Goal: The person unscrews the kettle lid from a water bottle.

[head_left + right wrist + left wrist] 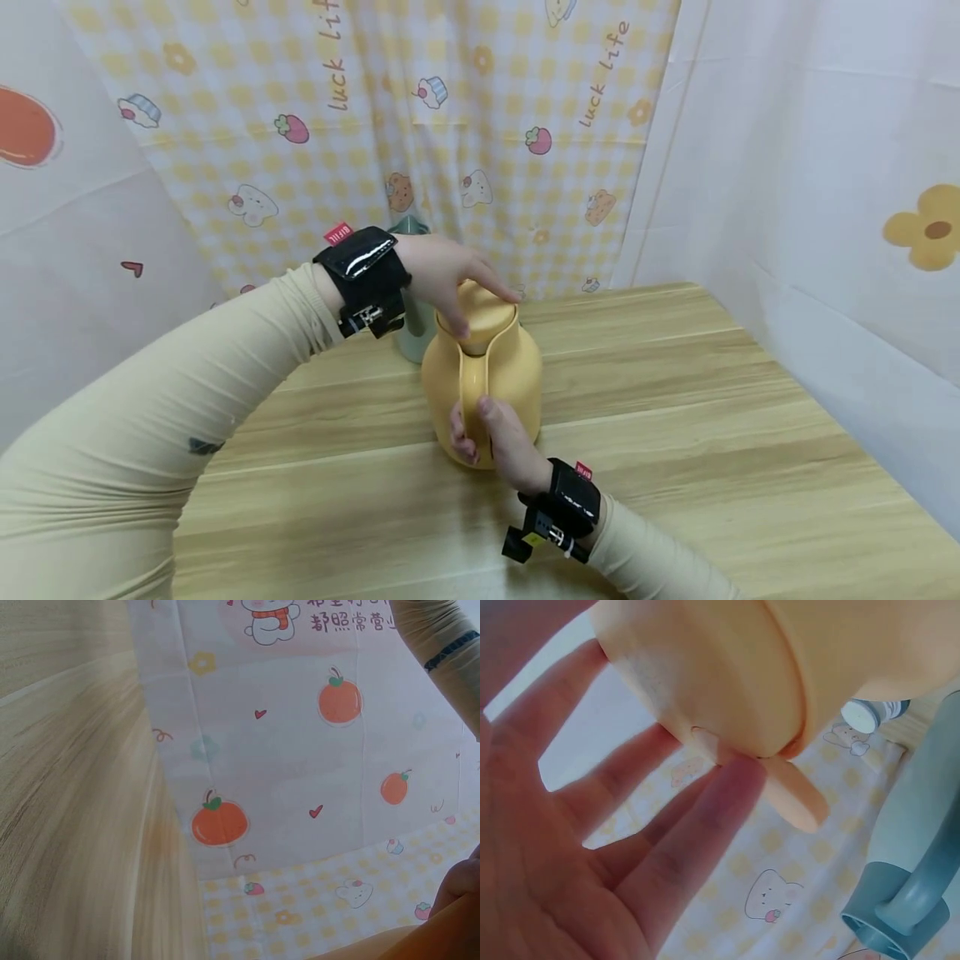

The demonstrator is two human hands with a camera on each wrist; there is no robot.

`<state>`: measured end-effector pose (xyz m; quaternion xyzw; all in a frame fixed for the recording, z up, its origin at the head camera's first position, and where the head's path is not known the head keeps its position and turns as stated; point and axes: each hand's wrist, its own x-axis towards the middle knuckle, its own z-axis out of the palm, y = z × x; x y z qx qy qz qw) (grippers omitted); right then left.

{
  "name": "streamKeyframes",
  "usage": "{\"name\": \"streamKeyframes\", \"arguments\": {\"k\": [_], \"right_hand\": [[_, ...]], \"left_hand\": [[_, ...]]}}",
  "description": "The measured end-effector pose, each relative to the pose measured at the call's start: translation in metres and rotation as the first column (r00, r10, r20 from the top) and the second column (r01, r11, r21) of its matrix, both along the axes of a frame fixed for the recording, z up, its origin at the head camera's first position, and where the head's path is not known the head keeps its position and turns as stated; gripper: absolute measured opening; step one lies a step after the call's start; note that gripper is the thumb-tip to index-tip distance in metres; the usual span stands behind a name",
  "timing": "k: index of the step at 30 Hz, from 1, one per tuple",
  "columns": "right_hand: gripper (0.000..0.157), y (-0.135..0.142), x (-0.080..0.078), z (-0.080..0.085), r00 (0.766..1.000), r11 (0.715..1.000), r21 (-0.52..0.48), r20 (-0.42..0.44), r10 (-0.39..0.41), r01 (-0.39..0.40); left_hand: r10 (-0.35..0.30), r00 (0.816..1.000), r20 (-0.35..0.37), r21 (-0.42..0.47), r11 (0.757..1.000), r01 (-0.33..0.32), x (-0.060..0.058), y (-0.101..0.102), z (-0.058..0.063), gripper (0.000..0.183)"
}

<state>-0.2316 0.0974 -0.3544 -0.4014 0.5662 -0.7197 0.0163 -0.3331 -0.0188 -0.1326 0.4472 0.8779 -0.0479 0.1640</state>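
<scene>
A yellow jug (519, 379) with a round lid (491, 310) stands upright on the wooden table. My left hand (437, 265) reaches over its top, thumb and spread fingers gripping the lid's rim from opposite sides. In the left wrist view, the fingertips touch the edge of the lid (697, 667), which sits in the jug's mouth. Lower down, my right hand (513, 442) holds the jug's handle (473, 383), with the thumb on the near side. Only a bit of the jug (409, 946) and the thumb (461, 889) show in the right wrist view.
Close behind the jug on the left stands a grey-green jug (412, 346), partly hidden by my left hand and wrist. A small white-topped container (862, 716) shows in the left wrist view. Patterned curtains (480, 150) hang behind the wooden table (637, 400).
</scene>
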Motion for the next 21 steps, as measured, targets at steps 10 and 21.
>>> {"name": "streamKeyframes", "arguments": {"k": [10,21], "right_hand": [[0.070,0.001,-0.001,0.000,1.000,1.000,0.011,-0.004,-0.007,0.007],[0.069,0.002,0.000,-0.001,1.000,1.000,0.022,0.004,-0.020,0.020]], "left_hand": [[0.030,0.998,-0.048,-0.022,0.999,-0.031,0.003,0.009,0.002,0.068],[0.104,0.991,-0.088,-0.035,0.994,-0.107,0.010,0.014,0.002,0.068]]}}
